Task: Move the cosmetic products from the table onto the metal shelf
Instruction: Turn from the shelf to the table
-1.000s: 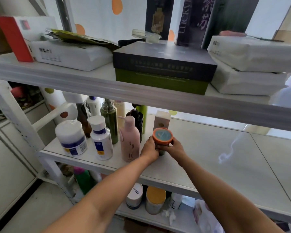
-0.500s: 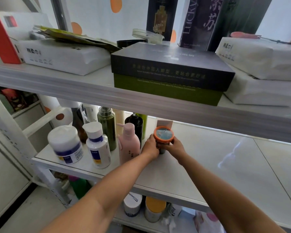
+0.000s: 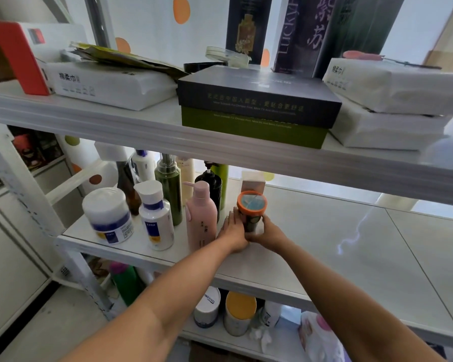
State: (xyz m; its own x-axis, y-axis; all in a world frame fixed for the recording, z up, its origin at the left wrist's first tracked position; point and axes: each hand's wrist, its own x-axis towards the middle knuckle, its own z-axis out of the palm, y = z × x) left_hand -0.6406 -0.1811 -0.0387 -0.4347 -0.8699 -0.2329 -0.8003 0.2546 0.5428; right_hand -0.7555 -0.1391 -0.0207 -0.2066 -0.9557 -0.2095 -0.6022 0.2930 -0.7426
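1 orange-lidded jar (image 3: pixel 252 206) on metal shelf (image 3: pixel 324 231) | your left hand (image 3: pixel 232 231) fingers flat against it | your right hand (image 3: pixel 268 233) fingers curl round it | 1 pink bottle (image 3: pixel 200 218) beside

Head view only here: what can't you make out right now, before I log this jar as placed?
Head view:
- Base of the orange-lidded jar: covered by the left hand and right hand, so contact with the middle shelf is unclear.
- Jar label: blurred, partly behind fingers.
- Back-row bottles: tops cut off by the upper shelf board.
- The table: outside the frame.
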